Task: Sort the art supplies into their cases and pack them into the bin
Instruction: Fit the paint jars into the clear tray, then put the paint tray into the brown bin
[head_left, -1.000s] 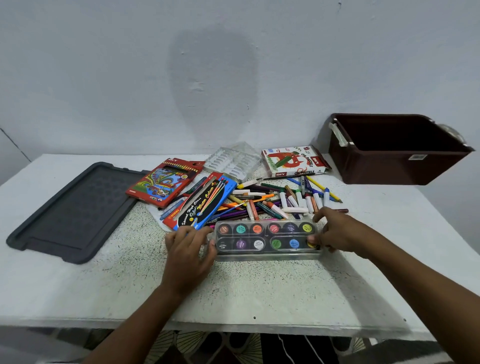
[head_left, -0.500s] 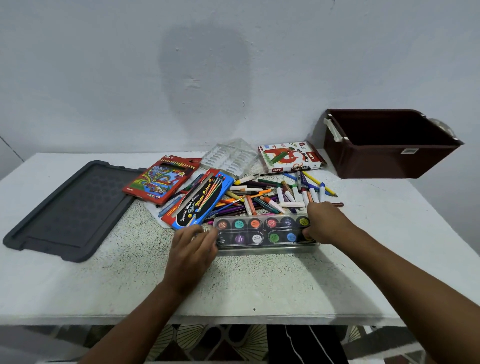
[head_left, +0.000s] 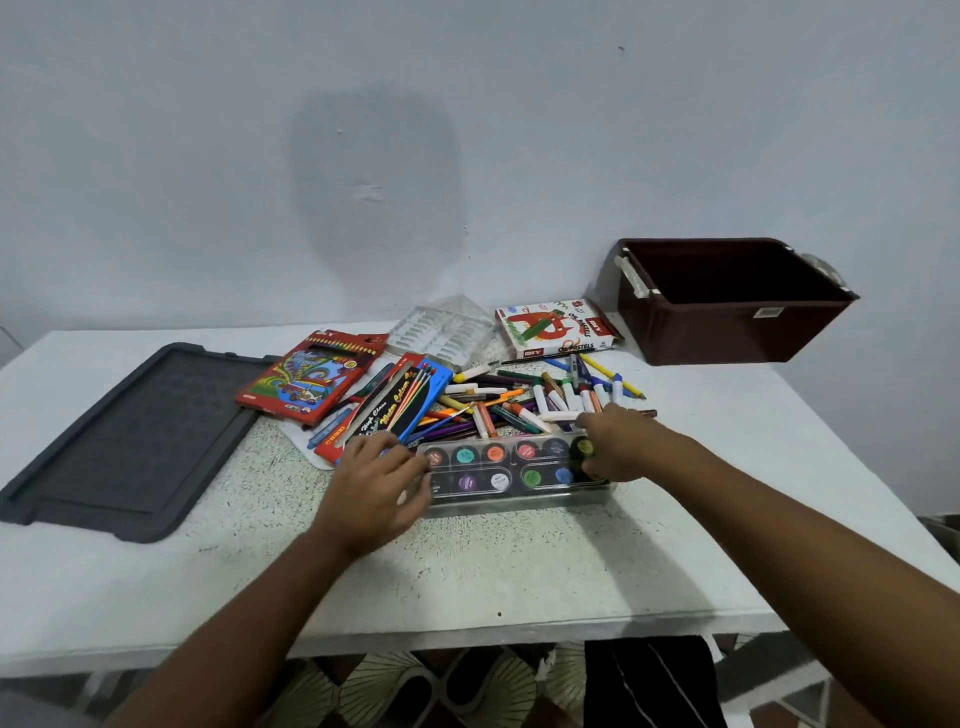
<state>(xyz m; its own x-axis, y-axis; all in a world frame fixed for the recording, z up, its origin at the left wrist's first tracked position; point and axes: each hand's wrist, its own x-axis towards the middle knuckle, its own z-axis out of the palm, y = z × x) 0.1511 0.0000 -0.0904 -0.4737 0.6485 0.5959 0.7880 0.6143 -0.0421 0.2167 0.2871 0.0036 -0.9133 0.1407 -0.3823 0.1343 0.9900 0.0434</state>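
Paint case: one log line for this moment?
paint case on table | left hand and right hand at its ends | bin unpacked

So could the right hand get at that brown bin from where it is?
Probably yes. The right hand grips the end of the paint case, and the brown bin sits open beyond it to the right, with only scattered crayons lying low between them.

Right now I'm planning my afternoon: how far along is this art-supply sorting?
Barely started. The brown bin shows nothing inside. In hand: the left hand and right hand grip the ends of the clear paint-pot case. Left: the loose pile of pencils and pastels still needs sorting and packing.
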